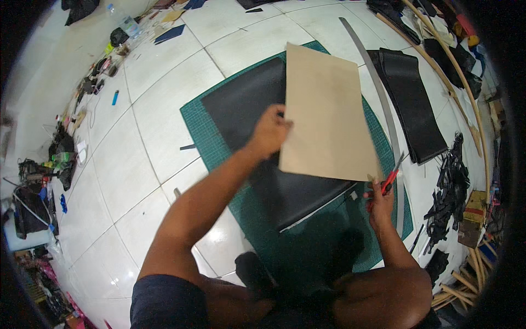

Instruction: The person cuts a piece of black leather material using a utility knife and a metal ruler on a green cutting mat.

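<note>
- Your left hand is gripping the left edge of the tan card, lifting it off the black sheet.
- Your right hand is clenching a red knife beside the card's near right corner.
- The sheet is lying on the green mat on the tiled floor; judging by its clean near edge, one cut is looking finished, with more probably waiting.
- A metal ruler is lying along the mat's right edge, black strips beyond it.
- A brown box is sitting at the floor's right edge; a clear bottle is lying at the far left corner.
</note>
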`<control>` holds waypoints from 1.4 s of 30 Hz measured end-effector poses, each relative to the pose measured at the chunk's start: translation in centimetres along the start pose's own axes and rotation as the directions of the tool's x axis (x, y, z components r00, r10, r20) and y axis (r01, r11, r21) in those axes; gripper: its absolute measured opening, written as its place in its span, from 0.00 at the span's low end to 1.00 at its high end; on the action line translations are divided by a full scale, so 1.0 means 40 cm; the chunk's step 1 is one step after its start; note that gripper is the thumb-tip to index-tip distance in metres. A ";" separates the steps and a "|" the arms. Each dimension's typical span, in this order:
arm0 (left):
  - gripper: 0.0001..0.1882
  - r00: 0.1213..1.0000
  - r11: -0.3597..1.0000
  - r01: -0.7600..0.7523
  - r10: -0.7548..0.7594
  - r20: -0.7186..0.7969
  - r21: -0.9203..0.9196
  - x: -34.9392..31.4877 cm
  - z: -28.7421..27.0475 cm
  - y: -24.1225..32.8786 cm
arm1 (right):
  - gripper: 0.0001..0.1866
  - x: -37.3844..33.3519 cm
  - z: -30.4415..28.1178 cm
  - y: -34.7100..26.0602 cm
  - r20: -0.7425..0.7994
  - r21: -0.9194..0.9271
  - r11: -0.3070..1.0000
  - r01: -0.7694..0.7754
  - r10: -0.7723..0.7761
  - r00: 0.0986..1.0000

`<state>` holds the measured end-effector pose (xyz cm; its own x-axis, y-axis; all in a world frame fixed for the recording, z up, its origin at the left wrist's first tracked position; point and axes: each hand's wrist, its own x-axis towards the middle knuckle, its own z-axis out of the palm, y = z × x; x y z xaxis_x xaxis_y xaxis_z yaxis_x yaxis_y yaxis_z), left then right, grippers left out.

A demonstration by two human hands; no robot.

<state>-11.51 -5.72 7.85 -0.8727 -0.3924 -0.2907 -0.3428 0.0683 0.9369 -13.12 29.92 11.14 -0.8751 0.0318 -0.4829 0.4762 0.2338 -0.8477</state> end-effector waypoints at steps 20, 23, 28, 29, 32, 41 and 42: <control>0.20 0.326 0.915 0.029 -0.389 -0.862 -0.402 -1.357 -1.187 -0.851 | 0.20 0.023 -0.344 0.365 -0.102 -0.909 0.412 0.070 -0.381 0.919; 0.08 0.236 0.864 -0.097 -0.461 -0.855 -0.493 -1.380 -0.945 -0.982 | 0.21 0.000 -0.353 0.291 -0.012 -0.949 0.254 0.185 -0.618 0.786; 0.11 -0.119 0.666 0.616 -0.450 -0.885 -0.421 -1.441 -0.858 -0.911 | 0.31 -0.008 -0.064 0.125 0.180 -0.678 0.734 -0.036 0.214 0.960; 0.12 -0.177 0.526 0.752 -0.421 -0.890 -0.398 -1.428 -0.851 -0.893 | 0.35 -0.059 0.015 0.034 0.287 -0.607 0.772 -0.189 0.435 0.853; 0.16 -0.284 0.037 0.949 -0.323 -0.903 -0.312 -1.322 -0.846 -0.846 | 0.41 -0.030 0.042 0.092 0.321 -0.437 0.838 -0.327 0.484 0.814; 0.26 0.442 0.719 0.572 0.137 -0.887 0.396 -1.059 -1.215 -0.557 | 0.43 -0.012 0.160 0.193 0.445 -0.051 0.896 -0.441 0.416 0.793; 0.25 0.599 0.454 0.619 0.255 -0.759 0.641 -0.912 -1.129 -0.513 | 0.42 -0.022 0.132 0.189 0.363 -0.062 0.890 -0.452 0.442 0.820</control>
<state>43.05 -34.22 7.98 -0.3466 -0.9136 0.2125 -0.9184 0.3766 0.1211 -8.30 26.51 4.00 -0.4762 -0.2231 -0.8506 0.8141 0.2537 -0.5224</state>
